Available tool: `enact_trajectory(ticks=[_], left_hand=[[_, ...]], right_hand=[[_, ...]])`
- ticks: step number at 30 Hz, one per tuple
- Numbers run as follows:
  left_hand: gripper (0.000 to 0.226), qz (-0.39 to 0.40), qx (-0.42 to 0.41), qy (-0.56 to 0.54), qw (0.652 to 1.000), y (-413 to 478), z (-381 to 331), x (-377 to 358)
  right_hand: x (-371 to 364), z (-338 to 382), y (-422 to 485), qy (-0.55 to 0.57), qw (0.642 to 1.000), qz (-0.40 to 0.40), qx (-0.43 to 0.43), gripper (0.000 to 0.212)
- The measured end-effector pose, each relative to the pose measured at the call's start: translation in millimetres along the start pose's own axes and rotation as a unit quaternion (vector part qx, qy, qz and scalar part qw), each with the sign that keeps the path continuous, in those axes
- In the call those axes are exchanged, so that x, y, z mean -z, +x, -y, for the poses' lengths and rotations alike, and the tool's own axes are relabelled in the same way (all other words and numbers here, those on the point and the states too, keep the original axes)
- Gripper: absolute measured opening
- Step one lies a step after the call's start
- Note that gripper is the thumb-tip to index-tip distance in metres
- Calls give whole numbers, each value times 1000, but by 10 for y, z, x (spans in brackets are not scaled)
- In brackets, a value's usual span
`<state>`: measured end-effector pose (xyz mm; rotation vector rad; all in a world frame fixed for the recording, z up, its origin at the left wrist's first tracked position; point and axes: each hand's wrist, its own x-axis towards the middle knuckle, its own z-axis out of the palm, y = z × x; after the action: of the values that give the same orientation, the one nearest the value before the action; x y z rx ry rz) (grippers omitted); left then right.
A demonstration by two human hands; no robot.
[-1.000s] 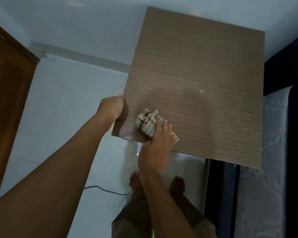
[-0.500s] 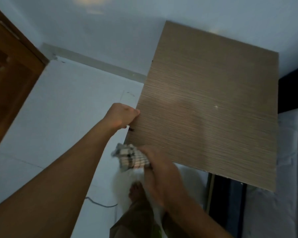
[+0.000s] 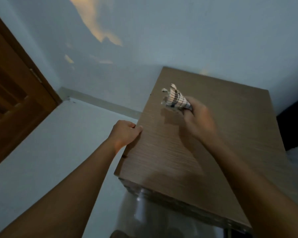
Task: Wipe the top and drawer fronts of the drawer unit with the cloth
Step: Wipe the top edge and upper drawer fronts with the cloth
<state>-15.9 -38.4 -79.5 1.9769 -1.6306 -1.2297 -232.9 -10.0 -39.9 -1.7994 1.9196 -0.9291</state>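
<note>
The drawer unit (image 3: 230, 134) has a brown wood-grain top that fills the right half of the head view; only a dark strip of its front shows below the near edge. My left hand (image 3: 125, 133) grips the top's left edge, thumb on the surface. A bunched checked cloth (image 3: 175, 98) sticks out from my right hand (image 3: 199, 117), which is closed around it. That hand hovers over the far left part of the top, blurred by motion. Whether the cloth touches the wood I cannot tell; its shadow lies just beneath it.
A brown wooden door (image 3: 15, 100) stands at the left. A pale wall (image 3: 162, 31) runs behind the unit, with a baseboard (image 3: 101, 102) at the floor. White floor (image 3: 50, 143) lies left of the unit. A dark bed edge (image 3: 296, 127) sits at the right.
My right hand carried the cloth from the near left corner, off the edge, then up over the far left of the top. The view tilted upward. My left hand stayed on the left edge.
</note>
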Motion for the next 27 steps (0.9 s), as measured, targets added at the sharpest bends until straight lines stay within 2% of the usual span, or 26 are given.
enact_trajectory(ticks=[5, 9, 13, 17, 20, 27], left_hand=[[25, 1, -32, -25, 999, 247, -115, 27], [28, 0, -46, -16, 999, 387, -131, 38], [31, 3, -72, -33, 997, 397, 25, 37], [25, -35, -101, -72, 992, 194, 239, -55], [22, -68, -92, -115, 987, -81, 400, -106], [21, -113, -92, -244, 959, -744, 840, -294]], right_hand=[[-268, -45, 394, -75, 993, 23, 85, 38], [-377, -85, 422, -121, 979, 86, 138, 23], [-470, -67, 270, -164, 959, 156, 169, 21], [-551, 41, -186, -155, 959, 147, 186, 30], [-577, 133, -696, -143, 961, 154, 180, 34], [-584, 188, -1936, -126, 966, 103, 200, 44]])
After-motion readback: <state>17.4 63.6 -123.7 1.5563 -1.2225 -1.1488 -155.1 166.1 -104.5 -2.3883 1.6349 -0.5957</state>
